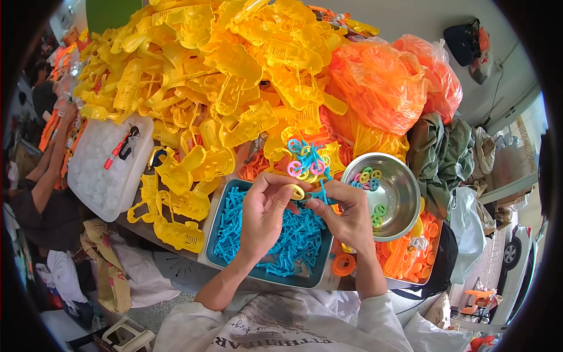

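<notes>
Both my hands meet above a tray (317,271) of small blue plastic parts (293,234). My left hand (263,218) pinches a small yellow wheel (299,187) between thumb and fingers. My right hand (350,222) is closed on a blue plastic part (322,189), held up against the wheel; whether the two are joined I cannot tell. Just beyond my fingers lies a cluster of blue parts with coloured wheels (316,168) on them, pink, yellow and blue. On the right stands a steel bowl (403,202) with several loose green, yellow, pink and blue wheels (379,212) inside.
A high heap of yellow plastic shells (234,61) fills the far side. Orange parts in plastic bags (378,76) sit at the back right, more orange pieces (404,258) at the near right. A white tub (105,176) with a red-handled tool (117,151) stands left, near another person's arm (50,170).
</notes>
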